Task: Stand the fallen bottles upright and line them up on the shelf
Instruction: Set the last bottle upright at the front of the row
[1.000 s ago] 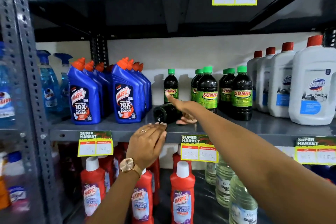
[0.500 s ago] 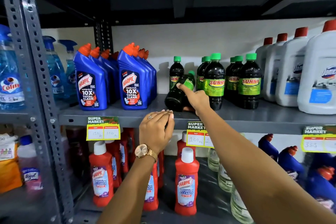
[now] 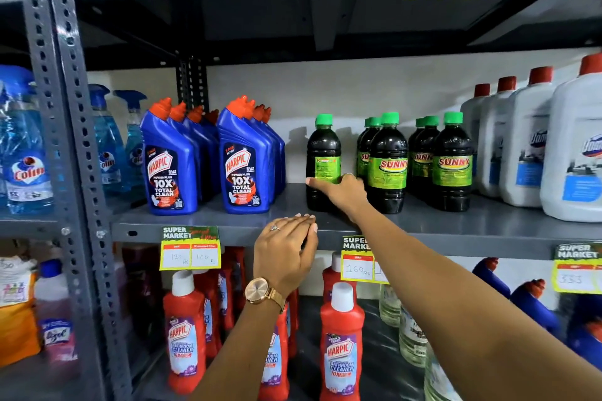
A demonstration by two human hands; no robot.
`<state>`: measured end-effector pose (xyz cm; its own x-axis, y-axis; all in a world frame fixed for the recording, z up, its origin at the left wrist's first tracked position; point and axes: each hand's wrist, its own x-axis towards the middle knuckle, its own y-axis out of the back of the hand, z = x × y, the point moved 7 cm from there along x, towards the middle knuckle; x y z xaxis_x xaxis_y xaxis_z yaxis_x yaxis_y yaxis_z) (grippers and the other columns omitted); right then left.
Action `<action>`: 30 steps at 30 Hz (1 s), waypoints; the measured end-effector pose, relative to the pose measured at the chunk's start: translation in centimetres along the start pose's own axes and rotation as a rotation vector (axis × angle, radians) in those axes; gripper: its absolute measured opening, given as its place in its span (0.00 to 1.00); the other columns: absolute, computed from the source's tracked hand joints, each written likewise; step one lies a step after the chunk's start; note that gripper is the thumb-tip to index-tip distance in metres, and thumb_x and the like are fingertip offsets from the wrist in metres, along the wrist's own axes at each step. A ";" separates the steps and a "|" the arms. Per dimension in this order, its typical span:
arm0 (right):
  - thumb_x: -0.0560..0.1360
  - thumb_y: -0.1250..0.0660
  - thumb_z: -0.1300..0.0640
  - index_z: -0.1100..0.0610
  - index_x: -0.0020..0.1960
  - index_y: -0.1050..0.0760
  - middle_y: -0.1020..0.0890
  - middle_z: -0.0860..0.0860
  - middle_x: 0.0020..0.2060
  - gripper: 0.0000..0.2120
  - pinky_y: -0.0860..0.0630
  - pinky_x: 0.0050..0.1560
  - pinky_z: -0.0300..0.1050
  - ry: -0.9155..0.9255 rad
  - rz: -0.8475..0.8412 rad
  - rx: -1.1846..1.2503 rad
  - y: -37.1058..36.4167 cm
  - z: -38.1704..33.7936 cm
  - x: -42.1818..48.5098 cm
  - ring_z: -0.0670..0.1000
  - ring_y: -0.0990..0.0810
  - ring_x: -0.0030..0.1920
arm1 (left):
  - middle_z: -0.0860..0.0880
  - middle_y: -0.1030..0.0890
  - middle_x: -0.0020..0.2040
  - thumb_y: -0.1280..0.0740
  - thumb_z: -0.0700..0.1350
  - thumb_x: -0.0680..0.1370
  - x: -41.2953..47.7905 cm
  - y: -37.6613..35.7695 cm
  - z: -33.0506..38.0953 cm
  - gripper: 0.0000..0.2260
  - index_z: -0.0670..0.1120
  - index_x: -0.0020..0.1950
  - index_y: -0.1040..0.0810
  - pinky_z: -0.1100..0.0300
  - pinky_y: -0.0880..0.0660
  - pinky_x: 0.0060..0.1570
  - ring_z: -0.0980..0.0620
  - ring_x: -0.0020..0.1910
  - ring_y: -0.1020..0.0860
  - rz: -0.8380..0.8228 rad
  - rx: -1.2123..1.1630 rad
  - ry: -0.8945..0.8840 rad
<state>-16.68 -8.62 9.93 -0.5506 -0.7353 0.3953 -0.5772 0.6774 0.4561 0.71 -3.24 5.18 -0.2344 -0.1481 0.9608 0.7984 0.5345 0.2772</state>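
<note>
The right hand (image 3: 342, 193) has its fingers wrapped around the lower body of a dark bottle (image 3: 323, 159) with a green cap, thumb across the front just under the label, so the grip is closed on it. The bottle stands upright, long axis vertical, near the front edge of the shelf (image 3: 488, 221), its label turned partly away. The row of matching bottles (image 3: 389, 163) lies just to its right, a small gap between. The left hand (image 3: 286, 254), fingers together and holding nothing, rests at the shelf's front edge below, farther from the bottle. Closing that gap rightward looks like the right hand's job.
</note>
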 end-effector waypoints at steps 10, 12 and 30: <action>0.61 0.19 0.52 0.62 0.58 0.27 0.21 0.56 0.52 0.31 0.22 0.52 0.45 0.066 -0.053 0.054 -0.5 0.4 0.2 0.57 0.22 0.54 | 0.48 0.14 0.46 0.40 0.45 0.78 -0.1 -0.2 0.0 0.13 0.43 0.48 0.15 0.56 0.24 0.52 0.51 0.48 0.17 0.034 -0.030 0.054; 0.59 0.19 0.46 0.64 0.63 0.29 0.22 0.59 0.57 0.39 0.23 0.59 0.54 0.043 -0.012 -0.052 -0.4 0.4 0.2 0.59 0.22 0.58 | 0.48 0.14 0.47 0.40 0.45 0.78 -0.2 -0.2 0.0 0.13 0.43 0.49 0.16 0.55 0.24 0.53 0.51 0.49 0.17 0.022 -0.033 0.054; 0.63 0.20 0.48 0.64 0.64 0.32 0.22 0.61 0.61 0.38 0.24 0.60 0.54 0.096 -0.029 -0.040 -0.3 -0.2 -0.5 0.61 0.23 0.61 | 0.48 0.14 0.48 0.41 0.45 0.78 -0.2 -0.4 0.0 0.14 0.43 0.49 0.16 0.55 0.26 0.54 0.50 0.50 0.18 -0.001 -0.031 0.092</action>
<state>-16.12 -8.49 9.80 -0.4728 -0.7548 0.4548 -0.5663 0.6556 0.4995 0.44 -3.40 4.85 -0.1849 -0.2253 0.9566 0.8152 0.5086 0.2773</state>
